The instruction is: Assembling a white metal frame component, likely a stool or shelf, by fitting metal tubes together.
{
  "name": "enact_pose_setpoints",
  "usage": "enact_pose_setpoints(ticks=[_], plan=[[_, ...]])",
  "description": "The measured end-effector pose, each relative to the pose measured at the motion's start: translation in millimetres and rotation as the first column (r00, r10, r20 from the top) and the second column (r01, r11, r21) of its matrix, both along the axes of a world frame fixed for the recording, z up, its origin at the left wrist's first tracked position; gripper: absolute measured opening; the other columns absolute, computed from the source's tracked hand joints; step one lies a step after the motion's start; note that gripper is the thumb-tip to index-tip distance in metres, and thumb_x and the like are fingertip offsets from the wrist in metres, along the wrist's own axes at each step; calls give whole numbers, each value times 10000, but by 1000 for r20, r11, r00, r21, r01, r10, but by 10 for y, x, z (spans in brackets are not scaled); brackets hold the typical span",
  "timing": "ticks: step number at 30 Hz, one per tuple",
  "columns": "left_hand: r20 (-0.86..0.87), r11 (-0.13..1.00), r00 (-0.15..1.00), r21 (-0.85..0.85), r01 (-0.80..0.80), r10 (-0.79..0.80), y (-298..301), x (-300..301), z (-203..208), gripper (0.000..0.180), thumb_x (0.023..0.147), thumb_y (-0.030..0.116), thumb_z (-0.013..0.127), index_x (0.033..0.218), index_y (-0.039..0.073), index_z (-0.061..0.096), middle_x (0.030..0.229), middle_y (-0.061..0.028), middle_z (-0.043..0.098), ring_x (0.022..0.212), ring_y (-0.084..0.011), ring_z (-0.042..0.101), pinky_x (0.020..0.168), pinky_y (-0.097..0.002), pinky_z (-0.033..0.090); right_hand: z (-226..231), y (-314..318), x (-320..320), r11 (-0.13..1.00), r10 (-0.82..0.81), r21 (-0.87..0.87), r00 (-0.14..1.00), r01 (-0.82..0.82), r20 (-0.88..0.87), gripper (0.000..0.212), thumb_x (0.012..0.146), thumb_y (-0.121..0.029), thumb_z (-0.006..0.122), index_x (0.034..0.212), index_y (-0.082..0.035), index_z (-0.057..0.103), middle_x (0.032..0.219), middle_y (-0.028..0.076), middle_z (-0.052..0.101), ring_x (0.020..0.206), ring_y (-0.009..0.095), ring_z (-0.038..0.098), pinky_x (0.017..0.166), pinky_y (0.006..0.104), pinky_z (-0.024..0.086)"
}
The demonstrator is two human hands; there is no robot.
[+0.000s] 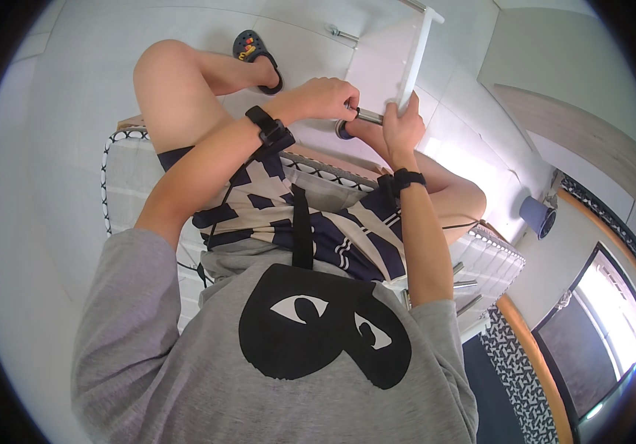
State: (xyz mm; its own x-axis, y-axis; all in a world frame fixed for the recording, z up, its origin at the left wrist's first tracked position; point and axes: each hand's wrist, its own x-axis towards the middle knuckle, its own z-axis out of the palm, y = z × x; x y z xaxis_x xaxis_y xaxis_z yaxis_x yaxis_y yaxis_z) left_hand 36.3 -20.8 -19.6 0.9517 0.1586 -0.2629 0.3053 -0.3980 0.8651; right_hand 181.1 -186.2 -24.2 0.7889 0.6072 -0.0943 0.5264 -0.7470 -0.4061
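A white board with a raised rim (412, 63) is held out in front of me, above the floor. Its near corner is gripped by my right hand (404, 127), thumb along the edge. A short silver metal tube (370, 116) sticks out leftward from beside that corner. My left hand (330, 98) is closed around the tube's left end. Whether its fingers also hold something small there is hidden. Another silver tube (344, 35) juts from the board's far left side. Black straps with small devices sit on both wrists.
I sit on a padded bench (122, 196) with several loose silver tubes (464, 284) to my right. A dark clog (253, 53) is on my left foot. Further right stand a blue-grey bin (537, 216) and a cabinet with a wooden panel (566, 126).
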Motion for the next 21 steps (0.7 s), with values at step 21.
enact_pose_setpoints(ticks=[21], plan=[[12, 979, 990, 152, 138, -141, 144, 78, 38, 180, 812, 232, 669, 844, 78, 757, 1038, -61, 641, 826, -278, 644, 783, -384, 499, -45, 49, -51, 999, 17, 39, 999, -19, 41, 556, 848, -290, 571, 1323, -12, 485, 725, 227, 679, 665, 419, 674, 641, 526, 526]])
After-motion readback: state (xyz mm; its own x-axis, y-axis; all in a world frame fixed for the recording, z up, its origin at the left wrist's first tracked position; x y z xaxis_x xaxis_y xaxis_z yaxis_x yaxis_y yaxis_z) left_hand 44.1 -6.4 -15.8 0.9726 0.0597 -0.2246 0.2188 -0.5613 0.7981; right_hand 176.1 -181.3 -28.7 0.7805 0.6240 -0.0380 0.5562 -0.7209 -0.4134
